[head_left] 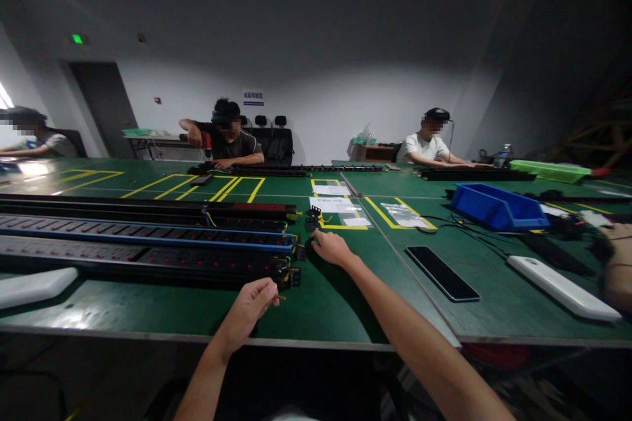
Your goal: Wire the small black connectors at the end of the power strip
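Near the table's front edge, my left hand point(251, 306) is closed, with a thin brass-coloured piece point(280, 298) sticking out between thumb and fingers; it is too small to name for certain. My right hand point(332, 248) is stretched forward, fingers bent and slightly apart, with nothing visible in them. Just beyond its fingertips lies a small black bracket-like part point(313, 216) with yellow wire. Left of my hands, long black power-strip-like bars point(197, 262) lie side by side, one with a blue edge point(187, 235). Wires and a black end piece point(289, 274) show at the nearest bar's end.
On the green table point(365, 306) lie a dark phone point(442, 273), a white power-bank-like block point(563, 288) and a blue bin point(498, 206). A white object point(37, 287) is at left. Co-workers sit opposite, one holding a red drill point(206, 142); another person's arm point(619, 263) is at right.
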The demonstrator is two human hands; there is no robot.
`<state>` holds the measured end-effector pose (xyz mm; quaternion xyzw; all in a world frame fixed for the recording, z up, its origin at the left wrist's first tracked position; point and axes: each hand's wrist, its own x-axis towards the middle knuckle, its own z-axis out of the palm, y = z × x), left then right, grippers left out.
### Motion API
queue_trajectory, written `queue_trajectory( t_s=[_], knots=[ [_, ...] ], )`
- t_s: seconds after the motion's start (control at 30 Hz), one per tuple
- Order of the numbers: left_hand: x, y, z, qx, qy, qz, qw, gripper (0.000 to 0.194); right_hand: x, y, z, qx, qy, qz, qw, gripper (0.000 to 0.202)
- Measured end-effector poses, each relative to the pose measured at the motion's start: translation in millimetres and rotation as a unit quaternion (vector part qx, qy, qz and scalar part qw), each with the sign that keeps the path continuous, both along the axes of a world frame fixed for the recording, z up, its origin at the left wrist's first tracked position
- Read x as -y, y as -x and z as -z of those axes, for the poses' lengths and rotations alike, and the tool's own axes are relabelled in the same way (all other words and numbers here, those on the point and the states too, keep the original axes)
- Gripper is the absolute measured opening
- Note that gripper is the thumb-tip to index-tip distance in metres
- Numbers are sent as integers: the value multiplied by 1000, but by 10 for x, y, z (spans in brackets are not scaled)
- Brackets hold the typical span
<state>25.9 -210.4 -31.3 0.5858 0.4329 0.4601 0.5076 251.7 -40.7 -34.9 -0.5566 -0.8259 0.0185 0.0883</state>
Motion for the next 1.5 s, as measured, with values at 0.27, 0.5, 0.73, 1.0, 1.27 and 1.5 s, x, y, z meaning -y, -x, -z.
queue_trajectory(
  t_s=[0.27, 0.5, 0.73, 1.0, 1.27, 1.5],
  knots=[
    [-1, 2, -4, 4, 8, 2, 1000, 55, 13, 8, -17, -2, -1, 4, 1000, 33],
    [-1, 8, 10, 2, 9, 3, 1000, 54, -3, 1, 2, -2, 2, 4, 1000, 34],
    [-22, 21, 52, -6, 5, 5, 1000, 53, -18, -4, 34, -4, -1, -1, 1000, 33],
    [-40, 33, 105, -16, 12, 4, 1000, 55, -3, 5, 38, -7, 6, 10, 1000, 33],
    [-36, 29, 87, -34, 6, 2, 999, 56, -11, 14, 70, -5, -7, 13, 1000, 33],
    [-16, 11, 53, -29, 9, -2, 1000, 56, -19, 10, 76, -1, -2, 15, 1000, 33]
  ],
)
